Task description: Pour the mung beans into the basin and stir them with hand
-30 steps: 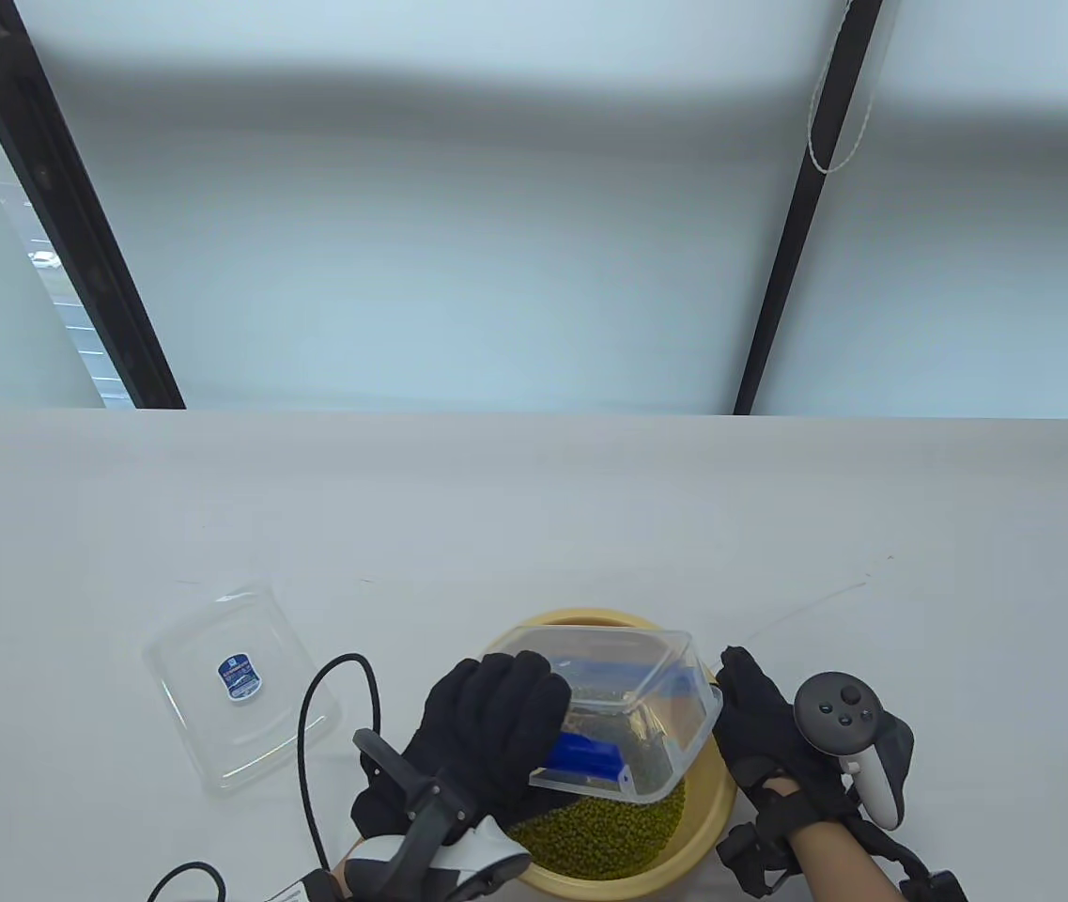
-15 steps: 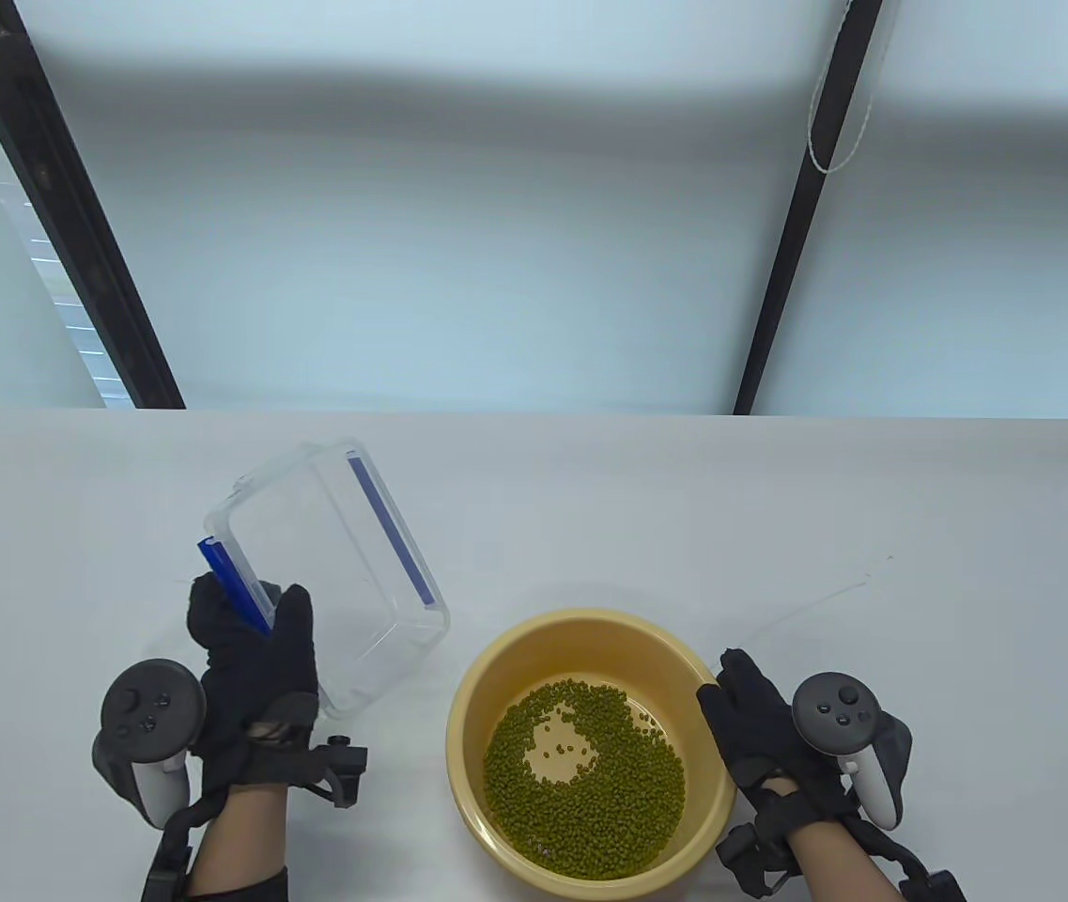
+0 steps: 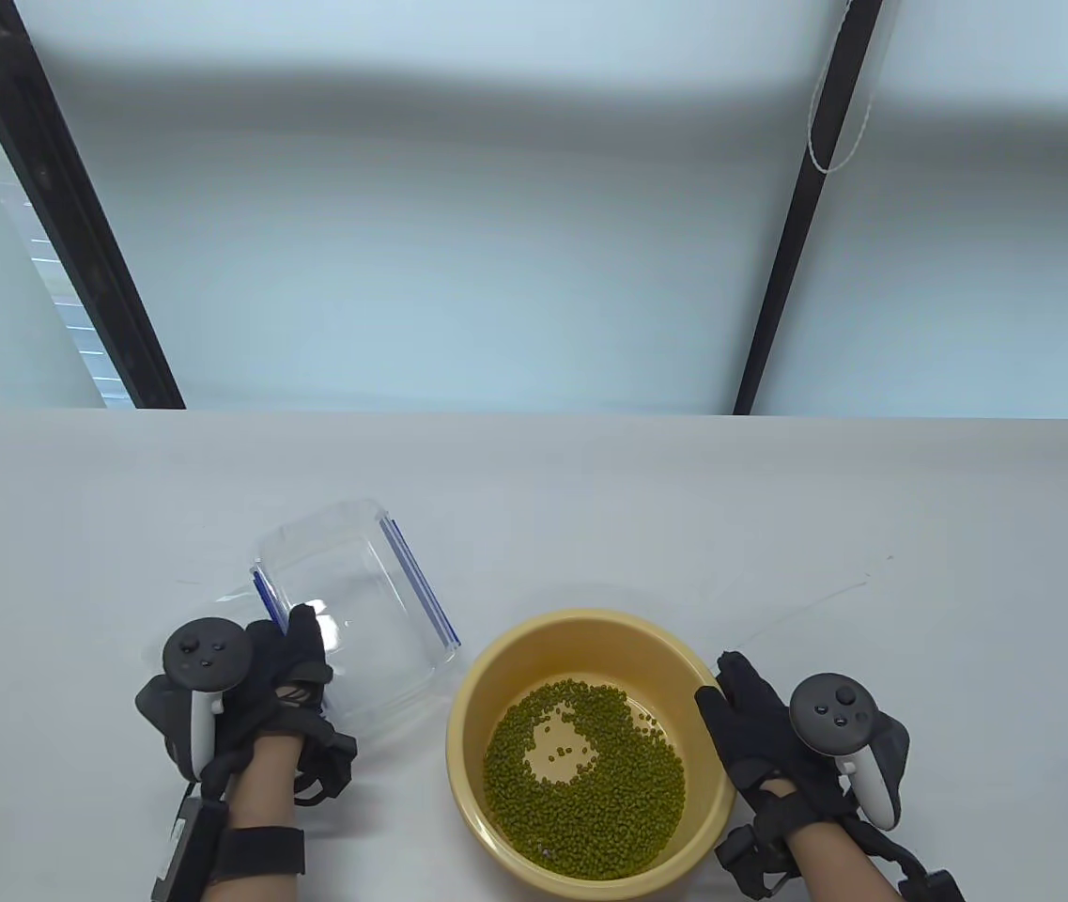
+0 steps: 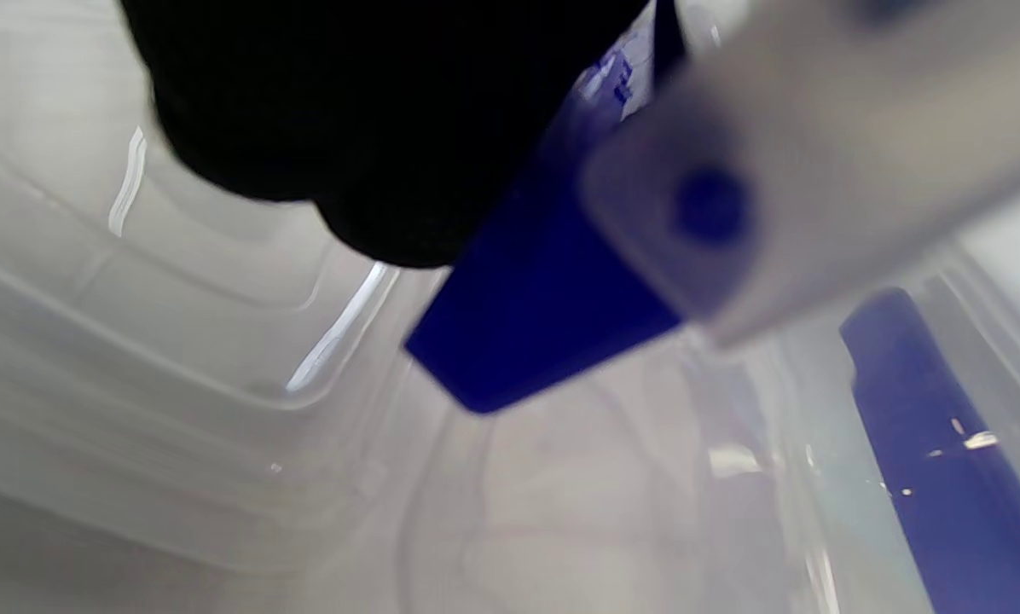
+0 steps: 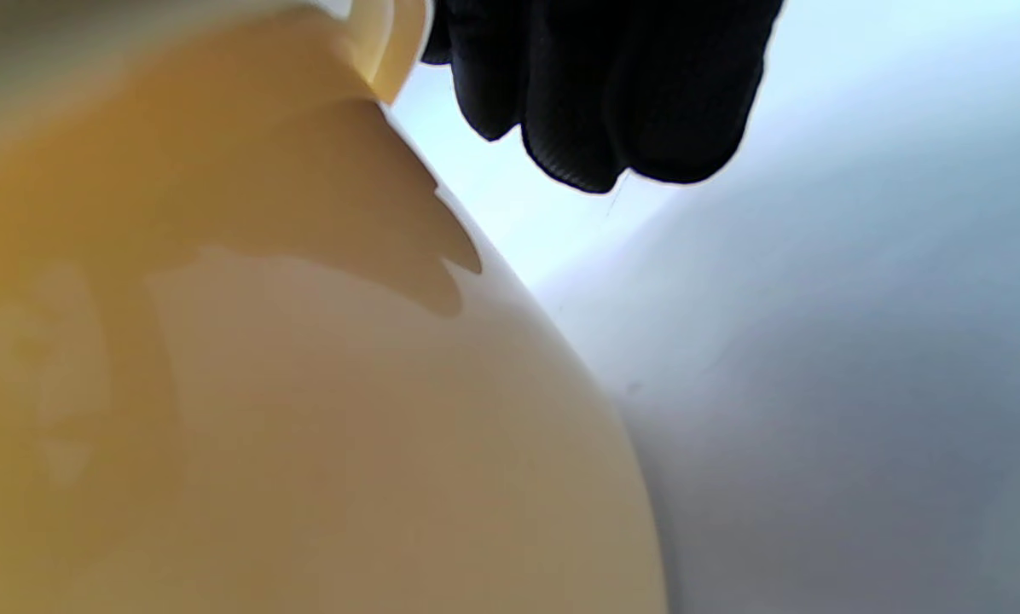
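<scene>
A yellow basin (image 3: 590, 621) stands near the table's front edge with green mung beans (image 3: 609, 789) spread over its bottom. Left of it sits an empty clear container (image 3: 364, 583) with blue clips (image 3: 419, 583). My left hand (image 3: 294, 648) grips its near-left wall, one finger hooked over the rim. The left wrist view is filled by the container wall (image 4: 220, 384), a blue clip (image 4: 536, 324) and a black finger (image 4: 373, 128). My right hand (image 3: 731, 695) rests with straight fingers against the basin's right rim. The right wrist view has its fingers (image 5: 612, 94) beside the basin's outer wall (image 5: 305, 384).
The white table (image 3: 778, 526) runs wide behind and to the right of the basin. Two black slanted struts (image 3: 73, 216) stand behind its far edge. A thin edge of clear plastic (image 3: 224, 598) shows left of the container; I cannot tell whether it is the lid.
The left hand swung the emptied container from above the basin over to the left and lowered it toward the table. The beans now lie in the basin. The right hand stayed put.
</scene>
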